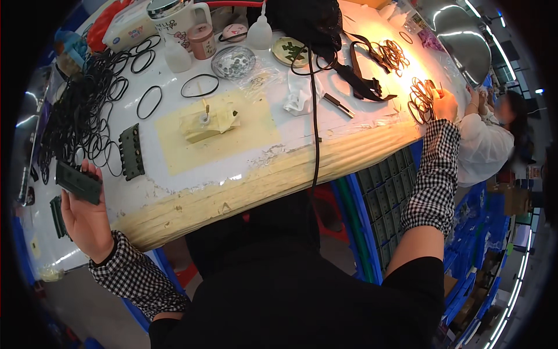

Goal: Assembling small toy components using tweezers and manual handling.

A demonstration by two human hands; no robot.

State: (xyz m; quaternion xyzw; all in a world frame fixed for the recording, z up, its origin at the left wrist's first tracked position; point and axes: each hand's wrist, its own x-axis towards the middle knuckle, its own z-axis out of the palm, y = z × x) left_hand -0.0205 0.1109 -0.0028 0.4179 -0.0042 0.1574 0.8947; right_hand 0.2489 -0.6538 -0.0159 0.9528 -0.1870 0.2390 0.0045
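Observation:
On the left, my left hand (pixel 87 215) grips a dark green plastic housing (pixel 80 183), thumb and fingers around its edges. Another dark green plastic part (pixel 131 152), with a notched edge, lies on the table to its right. A third green part (pixel 59 216) is partly hidden beside my wrist. At the far right, under bright lamp light, my right hand (pixel 445 104) is closed at a small heap of rubber rings (pixel 421 102). Glare and its small size hide what the fingers hold. A second heap of rings (pixel 393 56) lies just beyond.
A big tangle of black rings (pixel 81 104) covers the table's left. Yellow tape with a small taped block (pixel 209 123) sits mid-table. Behind are squeeze bottles (pixel 260 32), a mug (pixel 180 20) and a dish (pixel 233 62). A black cable (pixel 315 116) hangs over the padded edge (pixel 261 174).

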